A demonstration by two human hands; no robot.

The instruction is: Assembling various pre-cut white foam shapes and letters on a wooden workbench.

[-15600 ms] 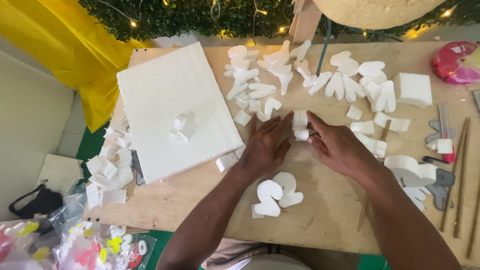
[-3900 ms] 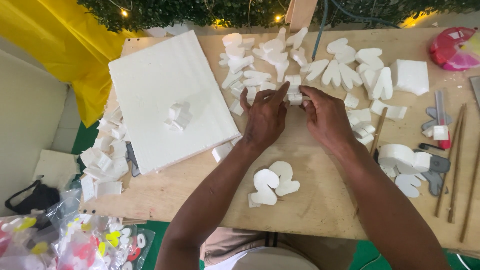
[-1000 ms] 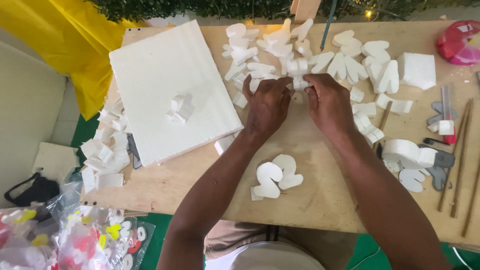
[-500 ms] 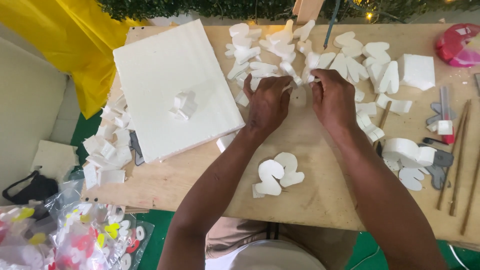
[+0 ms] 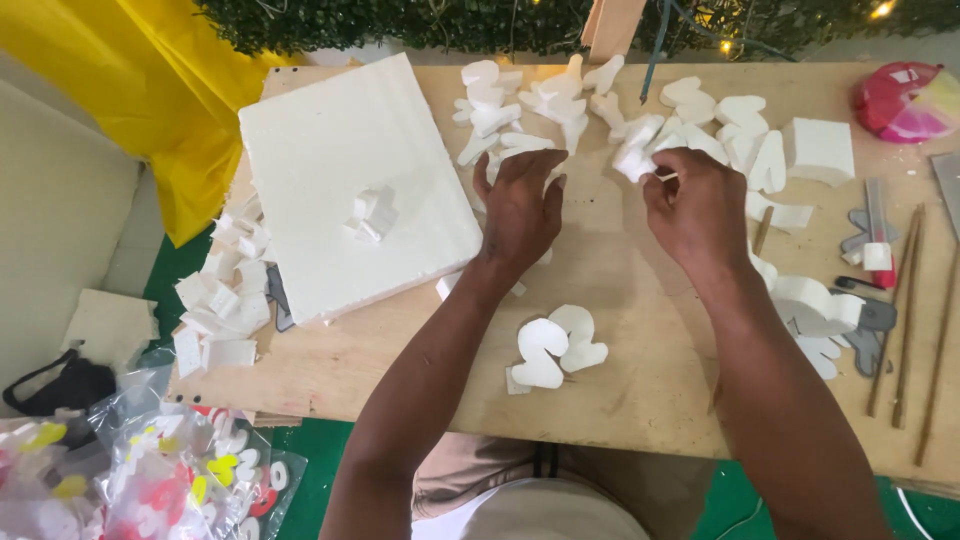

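Observation:
My right hand (image 5: 694, 208) pinches a thin pale stick beside a small white foam cut-out (image 5: 634, 162) at the table's far middle. My left hand (image 5: 520, 210) lies flat on the wooden table (image 5: 640, 380), fingers spread, touching foam pieces (image 5: 510, 145) at the edge of the scattered pile. Two white foam cut-outs (image 5: 556, 345) lie on the board nearer to me, between my forearms. A thick white foam slab (image 5: 350, 150) with small foam scraps (image 5: 370, 213) on top lies left of my left hand.
More foam shapes (image 5: 735, 125) and a foam block (image 5: 820, 150) spread across the far right. Wooden sticks (image 5: 905, 310), grey card shapes (image 5: 865, 320) and a pink bag (image 5: 905, 100) sit at the right. Foam offcuts (image 5: 225, 300) pile at the left edge. Yellow cloth (image 5: 150, 90) hangs beyond.
My hands have parted: the left one has let go and flattened on the table, while the right one has drawn right with the stick near the foam piece.

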